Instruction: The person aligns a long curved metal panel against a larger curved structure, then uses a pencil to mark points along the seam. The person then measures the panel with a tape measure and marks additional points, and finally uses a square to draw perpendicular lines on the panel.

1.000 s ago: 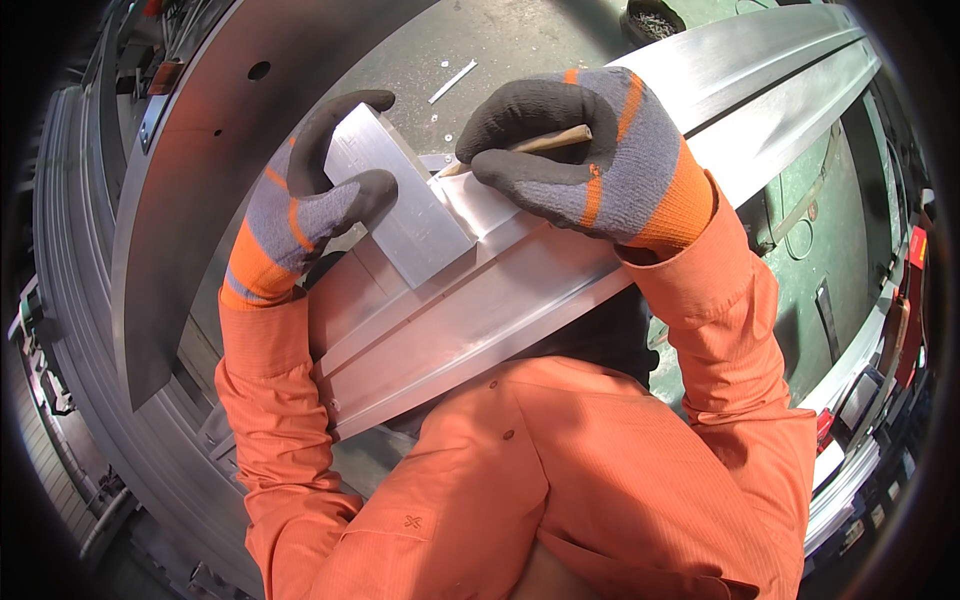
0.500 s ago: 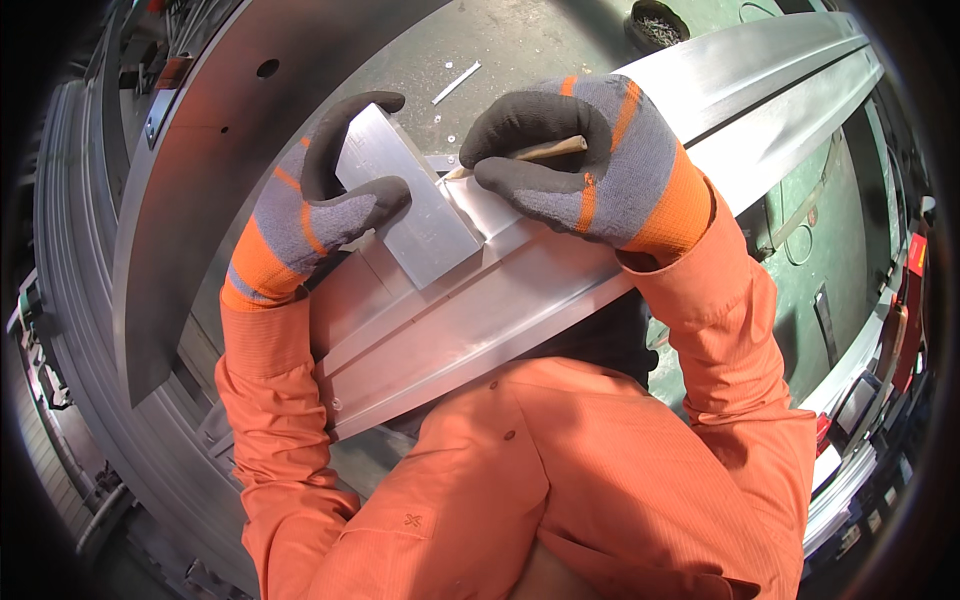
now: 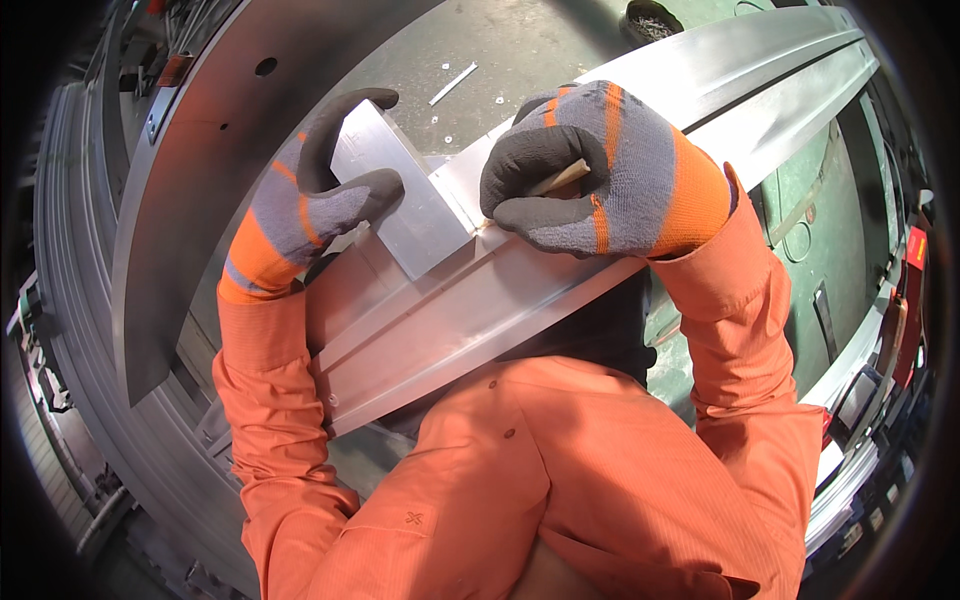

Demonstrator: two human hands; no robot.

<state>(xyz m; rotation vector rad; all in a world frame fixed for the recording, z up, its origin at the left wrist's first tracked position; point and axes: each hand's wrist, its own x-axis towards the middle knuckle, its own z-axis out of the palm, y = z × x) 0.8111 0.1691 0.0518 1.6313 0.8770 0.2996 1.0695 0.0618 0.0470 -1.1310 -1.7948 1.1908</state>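
My left hand (image 3: 345, 180), in a grey, orange and black glove, grips a flat-faced silver metal block (image 3: 395, 190) between thumb and fingers. The block lies across a long silver aluminium profile (image 3: 450, 320). My right hand (image 3: 570, 170), gloved alike, is closed on a thin tan pencil (image 3: 562, 180). Its upper end shows between thumb and forefinger; the tip is down by the block's right edge, near the lower corner, mostly hidden by my fingers.
A broad curved metal plate (image 3: 190, 190) stands at the left, with more long profiles (image 3: 85, 300) beyond it. On the floor are a white strip (image 3: 453, 84) and a dark round tub (image 3: 652, 22) of metal bits. A red object (image 3: 916, 248) is at the far right.
My right hand has moved right and nearer to me, along the block's edge, with the pencil in it. My left hand still holds the block in almost the same place.
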